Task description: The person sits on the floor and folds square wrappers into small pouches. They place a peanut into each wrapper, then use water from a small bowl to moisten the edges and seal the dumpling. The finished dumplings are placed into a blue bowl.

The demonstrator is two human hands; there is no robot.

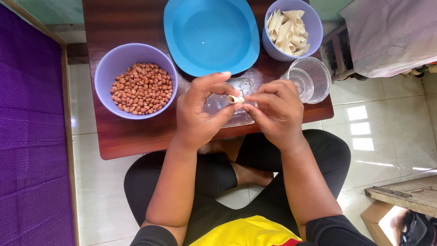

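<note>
Both hands pinch a small rolled pastry tube (235,99) above the clear tray (227,102): left hand (200,111) and right hand (275,111) grip it narrowly, its long axis running left-right, open end leftward.

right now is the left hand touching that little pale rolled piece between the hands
Touching. The head view shows the left hand thumb and forefinger pinching the small pale roll, with the right hand fingertips on its other end.
</note>
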